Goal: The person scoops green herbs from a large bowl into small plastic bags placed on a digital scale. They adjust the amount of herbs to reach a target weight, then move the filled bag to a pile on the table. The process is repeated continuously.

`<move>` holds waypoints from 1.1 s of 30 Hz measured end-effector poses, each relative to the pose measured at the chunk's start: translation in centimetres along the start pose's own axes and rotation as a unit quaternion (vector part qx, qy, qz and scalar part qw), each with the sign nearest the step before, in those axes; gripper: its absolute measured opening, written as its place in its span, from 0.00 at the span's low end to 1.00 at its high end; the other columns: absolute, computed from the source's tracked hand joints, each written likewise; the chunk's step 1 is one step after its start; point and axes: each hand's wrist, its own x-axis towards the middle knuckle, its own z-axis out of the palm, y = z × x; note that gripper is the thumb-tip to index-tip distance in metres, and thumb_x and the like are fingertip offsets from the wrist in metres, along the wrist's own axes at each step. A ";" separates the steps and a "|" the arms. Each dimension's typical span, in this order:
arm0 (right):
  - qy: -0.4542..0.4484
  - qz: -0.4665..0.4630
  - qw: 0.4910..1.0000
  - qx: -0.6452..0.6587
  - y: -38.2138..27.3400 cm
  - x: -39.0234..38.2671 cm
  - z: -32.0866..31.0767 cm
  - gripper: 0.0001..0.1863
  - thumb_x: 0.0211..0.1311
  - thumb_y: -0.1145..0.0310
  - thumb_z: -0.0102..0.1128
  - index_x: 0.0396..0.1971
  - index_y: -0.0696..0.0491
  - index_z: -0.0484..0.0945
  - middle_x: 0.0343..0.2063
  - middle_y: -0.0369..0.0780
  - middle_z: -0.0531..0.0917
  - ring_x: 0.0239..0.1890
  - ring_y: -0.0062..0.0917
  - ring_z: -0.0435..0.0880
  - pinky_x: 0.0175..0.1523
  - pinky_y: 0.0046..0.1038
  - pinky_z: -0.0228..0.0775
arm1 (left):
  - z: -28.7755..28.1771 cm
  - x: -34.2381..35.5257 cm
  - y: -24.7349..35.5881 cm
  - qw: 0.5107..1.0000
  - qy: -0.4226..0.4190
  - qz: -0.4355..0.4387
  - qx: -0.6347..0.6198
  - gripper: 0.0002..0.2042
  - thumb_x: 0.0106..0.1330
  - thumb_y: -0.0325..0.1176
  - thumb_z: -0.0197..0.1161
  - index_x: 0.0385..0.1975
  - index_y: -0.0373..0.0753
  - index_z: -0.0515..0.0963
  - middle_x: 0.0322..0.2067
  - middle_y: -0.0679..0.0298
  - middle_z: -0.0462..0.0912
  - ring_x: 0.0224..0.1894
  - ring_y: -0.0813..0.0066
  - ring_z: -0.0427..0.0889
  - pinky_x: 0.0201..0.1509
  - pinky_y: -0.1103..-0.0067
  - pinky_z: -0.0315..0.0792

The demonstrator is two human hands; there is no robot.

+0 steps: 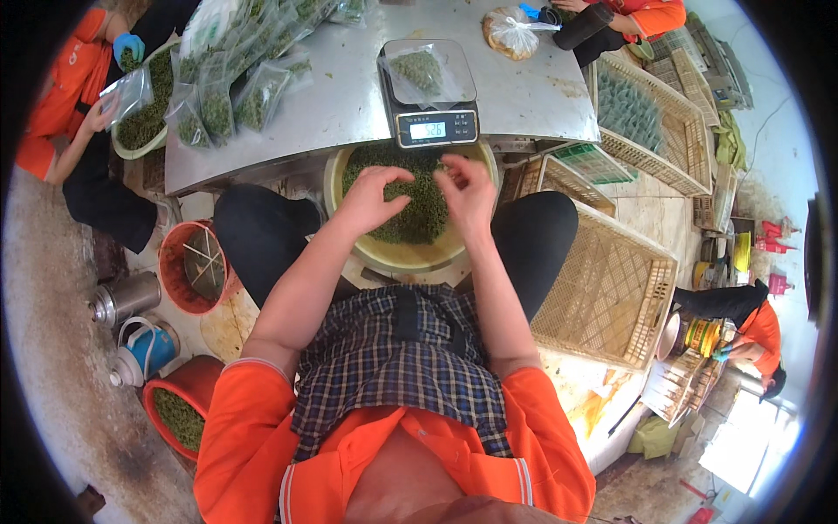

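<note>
A yellow basin (pixel 406 249) of small dark green leafy pieces (pixel 410 223) sits between my knees, partly under the table. My left hand (pixel 375 194) is over its left half, fingers curved and apart, holding nothing visible. Over the right half, my right hand (pixel 464 188) has thumb and fingertips drawn close; whatever may be between them is too small to make out. Just beyond, on the metal table (pixel 332 113), a digital scale (pixel 436 128) bears a clear bag of green leaves (pixel 417 72). Several similar bags (pixel 218 109) lie at the table's left.
Co-workers sit or bend at left (pixel 65 83), top right (pixel 655 13) and right (pixel 759 332). Plastic crates (pixel 598 288) line my right. A red bucket (pixel 194 266), steel flask (pixel 127 297), blue jug (pixel 144 349) and red tub of leaves (pixel 179 410) stand left.
</note>
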 end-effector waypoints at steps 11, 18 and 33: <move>-0.096 -0.315 0.906 -0.268 -11.5 9.4 -2.5 0.05 0.49 0.68 0.60 0.28 0.46 0.81 0.23 0.36 0.81 0.31 0.33 0.82 0.32 0.36 0.73 | -3.3 3.2 4.4 0.933 0.298 0.122 0.157 0.37 0.50 0.30 0.71 0.62 0.35 0.61 0.60 0.48 0.66 0.65 0.49 0.60 0.66 0.64 0.59; -0.389 -0.109 0.887 -0.224 -12.0 4.1 -6.2 0.16 0.45 0.56 0.65 0.33 0.49 0.84 0.25 0.43 0.84 0.32 0.38 0.84 0.37 0.38 0.76 | -0.8 0.2 2.6 0.994 -0.012 -0.068 -0.081 0.21 0.51 0.26 0.71 0.46 0.32 0.77 0.41 0.61 0.83 0.45 0.78 0.77 0.49 0.79 0.71; 0.211 0.075 0.955 0.194 5.3 -1.8 -21.6 0.06 0.53 0.76 0.67 0.32 0.58 0.84 0.30 0.35 0.85 0.31 0.14 0.80 0.37 0.18 0.72 | 1.4 1.6 10.4 0.993 0.009 -0.015 -0.119 0.24 0.58 0.22 0.63 0.57 0.37 0.71 0.48 0.59 0.80 0.50 0.71 0.79 0.50 0.80 0.73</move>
